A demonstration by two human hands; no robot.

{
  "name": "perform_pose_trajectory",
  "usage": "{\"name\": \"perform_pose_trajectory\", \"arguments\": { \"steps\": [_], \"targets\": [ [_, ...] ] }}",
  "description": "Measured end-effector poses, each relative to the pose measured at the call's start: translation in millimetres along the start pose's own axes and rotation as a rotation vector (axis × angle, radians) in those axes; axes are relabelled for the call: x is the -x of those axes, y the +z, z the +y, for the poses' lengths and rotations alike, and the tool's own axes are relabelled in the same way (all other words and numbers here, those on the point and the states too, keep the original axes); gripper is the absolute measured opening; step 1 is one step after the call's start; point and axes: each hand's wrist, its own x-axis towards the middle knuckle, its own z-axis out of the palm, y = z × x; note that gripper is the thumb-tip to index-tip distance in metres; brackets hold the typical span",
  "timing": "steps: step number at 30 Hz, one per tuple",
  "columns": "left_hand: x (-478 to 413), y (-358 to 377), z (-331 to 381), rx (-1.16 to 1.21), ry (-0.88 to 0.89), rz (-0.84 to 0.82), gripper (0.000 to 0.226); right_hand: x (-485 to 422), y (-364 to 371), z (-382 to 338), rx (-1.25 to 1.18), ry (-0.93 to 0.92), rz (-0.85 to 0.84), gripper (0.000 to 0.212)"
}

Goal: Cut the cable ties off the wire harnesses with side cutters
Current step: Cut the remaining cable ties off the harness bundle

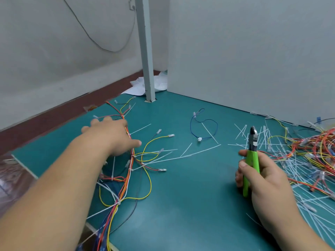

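The side cutters (pixel 251 160) are held in the grip of the right hand (pixel 262 178), whose fingers and thumb are curled round the green handles. The tool is held upright above the right half of the bench (pixel 181 205), with its dark head pointed toward the far edge; whether the blades are together cannot be told. The left hand (pixel 112 136) is stretched out with fingers straight and spread, its grip apart and holding nothing, laid over the upper part of a wire harness (pixel 126 178) near the left edge. That harness of red, orange and yellow wires is spread from the near edge toward the far left corner, and white cable ties (pixel 133 156) are seen fastened round it at several points, their long tails sticking out sideways. Loose white strips (pixel 199 150) are scattered across the middle of the bench. A single blue wire (pixel 203 122) with small white plugs is lying toward the far edge. A tangled pile of wires (pixel 311 151) mixed with many more white strips is heaped along the right edge. A grey post (pixel 146 51) is set at the far edge.
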Motion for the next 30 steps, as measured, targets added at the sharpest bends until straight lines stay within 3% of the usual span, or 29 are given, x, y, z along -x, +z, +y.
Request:
{"name": "perform_pose_trajectory", "arguments": {
  "steps": [3, 5, 7, 9, 10, 13, 15, 21, 25, 30],
  "targets": [
    [-14.6, 10.7, -28.8, 0.076, -0.123, 0.000, 0.091, 0.8, 0.3, -1.4, 0.005, 0.006, -0.006, 0.028],
    [-19.5, 20.6, -38.1, 0.079, -0.118, -0.041, 0.069, 0.6, 0.9, -2.2, 0.011, 0.010, -0.007, 0.027],
    [-23.0, 29.3, -41.8, 0.132, -0.104, 0.046, 0.036, 0.8, 1.3, -2.6, 0.011, 0.012, -0.005, 0.027],
    [-23.5, 32.4, -41.3, 0.218, -0.110, 0.123, 0.017, 1.7, 1.0, -2.9, 0.007, 0.010, -0.006, 0.027],
    [-22.7, 32.2, -37.8, 0.260, -0.103, 0.138, 0.021, 2.0, 0.9, -3.0, 0.007, 0.010, -0.005, 0.027],
    [-20.1, 30.9, -18.6, 0.299, -0.046, 0.121, 0.064, 1.8, -0.1, -2.5, 0.007, 0.014, -0.001, 0.027],
    [-18.2, 33.1, -4.6, 0.249, -0.015, 0.085, 0.074, 1.6, -0.4, -1.9, 0.009, 0.015, -0.002, 0.026],
    [-18.8, 38.5, 18.8, 0.264, -0.002, 0.152, 0.025, 1.1, 0.8, -0.7, -0.013, 0.016, 0.005, 0.025],
    [-13.4, 32.4, 35.4, 0.355, 0.034, 0.248, 0.025, 0.4, 2.2, -0.1, -0.017, 0.007, 0.015, 0.023],
    [8.2, 6.8, 66.2, 0.686, 0.206, 0.558, 0.015, -0.6, 1.3, 2.3, -0.037, 0.020, 0.017, 0.024]
  ]
}}
